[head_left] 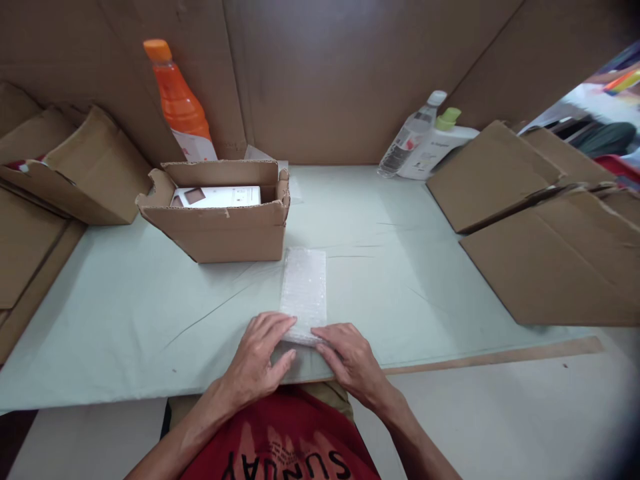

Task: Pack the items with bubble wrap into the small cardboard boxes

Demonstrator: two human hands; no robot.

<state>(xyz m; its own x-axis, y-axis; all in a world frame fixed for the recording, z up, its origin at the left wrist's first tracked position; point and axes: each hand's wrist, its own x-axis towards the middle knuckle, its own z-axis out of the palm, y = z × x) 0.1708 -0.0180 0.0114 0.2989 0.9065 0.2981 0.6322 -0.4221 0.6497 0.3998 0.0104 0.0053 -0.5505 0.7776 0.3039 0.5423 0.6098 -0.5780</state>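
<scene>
A strip of bubble wrap [304, 287] lies flat on the pale green table cover [400, 267], running away from me. My left hand [260, 357] and my right hand [347, 357] both press on its near end, fingertips gripping the wrapped edge close to the table's front. Something seems rolled inside that near end, hidden under my fingers. Just beyond the strip's far end stands an open cardboard box [220, 220] with a white carton [217, 196] inside.
An orange bottle [177, 100] stands behind the box. A clear bottle [410, 133] and a white bottle with a green cap [440, 143] lean at the back right. Flattened cardboard [545, 240] lies right; more cardboard pieces [75, 167] lie left. Cardboard walls enclose the back.
</scene>
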